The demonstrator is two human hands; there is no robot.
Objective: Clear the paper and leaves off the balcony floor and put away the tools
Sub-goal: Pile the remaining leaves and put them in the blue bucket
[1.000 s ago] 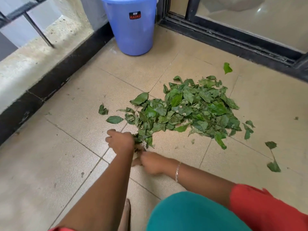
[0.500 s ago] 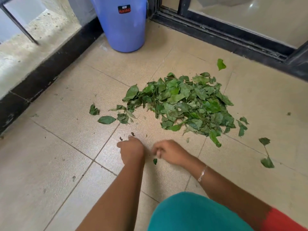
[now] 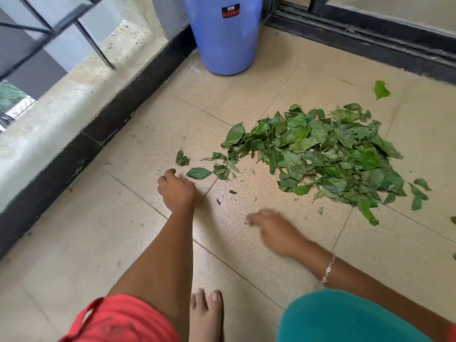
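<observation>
At the far left a metal railing (image 3: 49,33) stands on a pale stone ledge (image 3: 74,95). A black strip (image 3: 98,134) runs along the bottom of the ledge, where it meets the tan floor tiles (image 3: 246,99). At the near left there is a red sleeve (image 3: 118,319).

The person's left hand (image 3: 176,191) reaches out from there and rests low on the floor. Its fingers are curled under the hand. They are hidden from the camera, so I cannot tell if they hold a leaf. A torn little leaf (image 3: 182,159) lies just past the hand. A whole flat leaf (image 3: 198,173) lies just beside the knuckles, on their right.

A bare foot (image 3: 206,314) shows at the near edge. Far away, against the corner, stands a blue bucket (image 3: 222,38) with a red and black sticker.

The right hand (image 3: 274,233) is low over the floor, near the person and apart from the left hand. It is blurry. Its fingers point left and seem to be close together, but I cannot tell if they pinch anything. A thin bracelet (image 3: 327,270) sits on that wrist.

The big pile of green leaves (image 3: 328,156) lies on the floor to the right of both hands and a bit farther away. No hand touches it. Some loose leaves are scattered round its right edge. A teal cloth (image 3: 345,319) covers the near right corner. One lone leaf (image 3: 381,89) lies past the pile, near the black door track (image 3: 370,38) at the far right.
</observation>
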